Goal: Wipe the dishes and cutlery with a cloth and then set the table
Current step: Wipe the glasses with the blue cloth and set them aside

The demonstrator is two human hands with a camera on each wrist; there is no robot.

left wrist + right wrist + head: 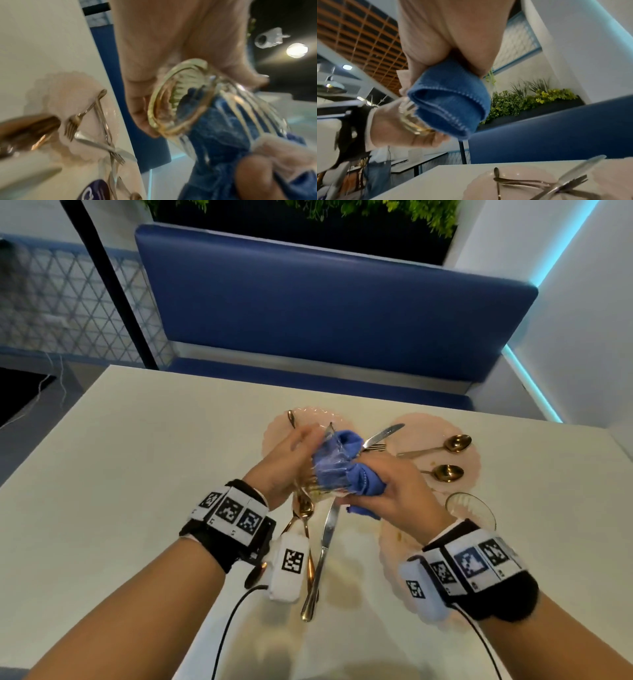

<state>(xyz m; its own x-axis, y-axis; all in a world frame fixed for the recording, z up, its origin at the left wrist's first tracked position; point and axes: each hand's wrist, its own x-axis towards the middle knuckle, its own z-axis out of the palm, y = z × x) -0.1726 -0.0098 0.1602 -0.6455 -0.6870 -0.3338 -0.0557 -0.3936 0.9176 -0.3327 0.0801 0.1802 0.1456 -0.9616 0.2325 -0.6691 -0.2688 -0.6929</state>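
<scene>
My left hand [291, 457] grips a clear ribbed glass [329, 467] with a gold-tinted base [178, 97], held tilted above the table. A blue cloth [356, 470] is stuffed into the glass and wrapped over its rim. My right hand [387, 484] grips the bunched cloth [448, 105] from the right side. In the left wrist view the cloth [223, 135] shows through the glass wall. Pink scalloped plates [455, 426] lie behind the hands with forks, a knife [382, 436] and two gold spoons [448, 472] on them.
A second glass [471, 510] stands right of my right hand on a pink plate. A knife [323, 549] and gold spoons [303, 511] lie on the white table [137, 474] under my wrists. A blue bench [325, 302] faces the far table edge.
</scene>
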